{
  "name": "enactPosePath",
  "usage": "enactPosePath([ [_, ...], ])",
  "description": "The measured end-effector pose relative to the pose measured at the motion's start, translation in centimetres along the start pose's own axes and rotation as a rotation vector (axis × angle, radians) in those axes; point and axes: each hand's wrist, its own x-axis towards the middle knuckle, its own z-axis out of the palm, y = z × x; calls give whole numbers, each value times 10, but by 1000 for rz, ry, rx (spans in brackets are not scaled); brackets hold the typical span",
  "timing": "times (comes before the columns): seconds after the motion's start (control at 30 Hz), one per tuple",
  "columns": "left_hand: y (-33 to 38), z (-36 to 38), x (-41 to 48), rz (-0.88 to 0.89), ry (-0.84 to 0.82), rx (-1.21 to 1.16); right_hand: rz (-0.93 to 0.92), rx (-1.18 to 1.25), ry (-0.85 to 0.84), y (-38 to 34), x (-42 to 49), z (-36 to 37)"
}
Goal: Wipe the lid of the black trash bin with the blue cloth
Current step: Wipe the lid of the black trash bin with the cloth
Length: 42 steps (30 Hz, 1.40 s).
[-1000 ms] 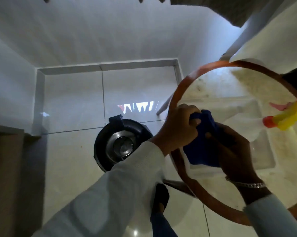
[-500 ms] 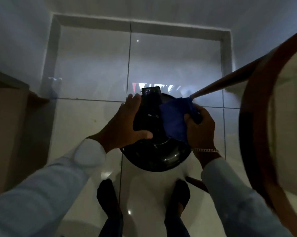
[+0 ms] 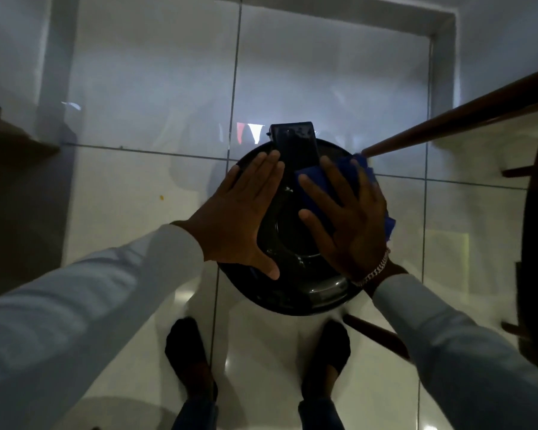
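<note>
The round black trash bin lid [image 3: 295, 287] lies below me on the tiled floor, with its black hinge block [image 3: 294, 144] at the far edge. My left hand [image 3: 239, 215] rests flat on the lid's left side, fingers together and pointing away. My right hand [image 3: 348, 218] is spread flat on the right side, pressing the blue cloth [image 3: 319, 187] against the lid. The cloth shows under my fingers and bunches out past the hand's far and right edges.
A round wooden table fills the right edge; one brown leg [image 3: 454, 119] slants down to the bin, another [image 3: 373, 333] lies near my right foot. My two dark shoes [image 3: 190, 364] stand just before the bin. A wooden cabinet [image 3: 4, 150] is at left.
Both hands went from holding the cloth above the table down to the bin. My right hand has flattened the cloth on the lid, and my left hand now lies flat on it.
</note>
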Motion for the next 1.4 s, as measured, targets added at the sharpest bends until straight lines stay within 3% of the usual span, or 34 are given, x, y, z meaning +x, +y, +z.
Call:
enactPosePath([
  [0.17,0,-1,-1,2,0,-32,305,24,169,-20,-24,9],
  [0.27,0,-2,0,14,-5,-24,421,9,155,-36,-32,12],
  [0.43,-1,0,2,12,12,-48,110,-84,52,-10,-17,6],
  [0.5,-1,0,2,6,21,-57,109,-58,41,-3,-16,5],
  [0.63,0,-1,0,0,28,-54,555,79,156,-31,-31,9],
  [0.73,1,-1,1,-3,34,-53,695,74,174,-66,-50,21],
  [0.83,2,0,1,4,46,-60,498,34,69,-79,-74,30],
  [0.9,0,0,1,13,45,-42,254,-46,28,-59,-83,32],
  [0.97,-2,0,1,15,36,-43,146,-77,37,-33,-79,30],
  [1.13,-3,6,2,31,60,-39,540,72,238,-39,-52,29],
  [1.23,-4,9,3,23,89,-46,725,55,273,-63,-39,33],
  [1.3,-4,9,3,20,98,-43,692,9,240,-75,-42,35],
  [1.4,-4,6,2,37,101,-37,414,-58,134,-67,-57,32],
])
